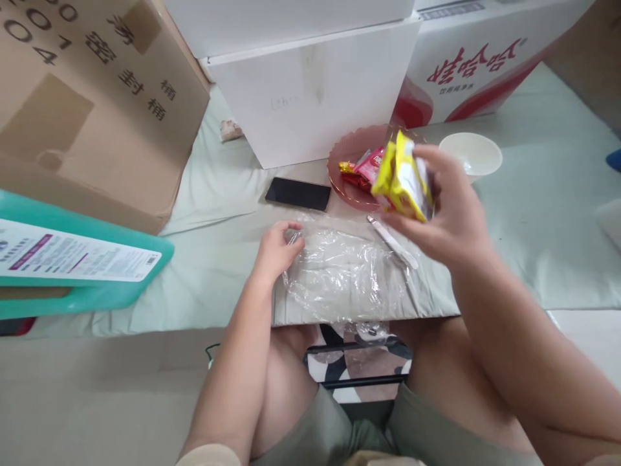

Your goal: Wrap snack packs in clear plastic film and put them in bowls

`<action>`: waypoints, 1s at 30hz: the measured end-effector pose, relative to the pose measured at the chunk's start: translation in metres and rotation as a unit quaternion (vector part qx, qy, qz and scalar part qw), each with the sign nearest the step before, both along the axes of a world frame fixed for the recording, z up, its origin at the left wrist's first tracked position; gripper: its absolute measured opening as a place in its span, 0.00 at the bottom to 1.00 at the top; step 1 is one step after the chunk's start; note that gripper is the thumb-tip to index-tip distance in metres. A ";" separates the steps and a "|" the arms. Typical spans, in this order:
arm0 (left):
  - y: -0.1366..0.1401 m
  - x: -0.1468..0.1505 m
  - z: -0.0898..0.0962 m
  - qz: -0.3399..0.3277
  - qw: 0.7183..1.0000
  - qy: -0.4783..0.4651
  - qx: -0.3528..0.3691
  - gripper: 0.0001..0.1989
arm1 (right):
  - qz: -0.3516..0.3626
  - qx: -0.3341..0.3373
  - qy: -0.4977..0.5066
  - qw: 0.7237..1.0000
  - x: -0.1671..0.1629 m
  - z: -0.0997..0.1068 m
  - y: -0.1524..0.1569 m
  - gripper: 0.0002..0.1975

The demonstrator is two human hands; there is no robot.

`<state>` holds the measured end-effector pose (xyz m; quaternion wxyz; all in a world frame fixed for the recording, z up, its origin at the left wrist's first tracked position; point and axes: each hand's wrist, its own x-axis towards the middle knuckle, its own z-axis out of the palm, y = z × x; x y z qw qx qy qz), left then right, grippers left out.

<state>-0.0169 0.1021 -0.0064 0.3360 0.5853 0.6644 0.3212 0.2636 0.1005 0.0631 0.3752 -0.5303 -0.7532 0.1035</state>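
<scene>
one cluster of yellow packets (403, 178) in right hand (453, 210), fingers curled round it; pink dish (345, 144) beyond fingertips. left hand (275, 252) half-curled at clear film (334, 265), hold unclear. likely handling step; release needs spread fingers.

The head camera looked forward and down at the desk (528, 252) from close above, lap (310, 430) at bottom centre.

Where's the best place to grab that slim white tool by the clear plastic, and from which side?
I'd pinch the slim white tool across its wider pale end, coming from above and the near right. It is long and narrow and lies slanted, with that end nearer the edge of the table. Its thinner tip points toward the pink plate and might be sharp; I can't tell.
</scene>
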 end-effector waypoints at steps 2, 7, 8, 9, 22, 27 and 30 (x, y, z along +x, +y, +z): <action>0.000 0.001 0.001 -0.015 1.000 0.012 0.015 0.12 | -0.029 0.018 -0.015 0.999 -0.004 0.006 0.029 0.35; -0.001 0.003 0.003 -0.038 0.999 0.033 -0.002 0.11 | -0.031 0.033 -0.047 0.998 -0.009 0.005 0.049 0.16; -0.001 0.004 0.003 -0.041 0.998 0.037 -0.010 0.12 | -0.037 0.051 -0.028 0.998 -0.010 0.004 0.037 0.12; -0.001 0.004 0.004 -0.044 0.998 0.043 -0.018 0.12 | -0.038 0.074 -0.002 0.997 -0.011 0.002 0.020 0.09; -0.039 0.007 0.026 -0.228 0.946 0.166 -0.159 0.25 | 0.129 -0.043 -0.047 0.990 -0.025 -0.092 -0.083 0.17; -0.054 -0.014 0.037 -0.207 0.944 0.156 -0.203 0.24 | 0.083 -0.080 -0.095 0.989 -0.024 -0.093 -0.072 0.24; -0.049 -0.025 0.031 -0.103 0.976 0.158 -0.113 0.21 | 0.076 -0.121 -0.141 0.980 -0.031 -0.093 -0.072 0.26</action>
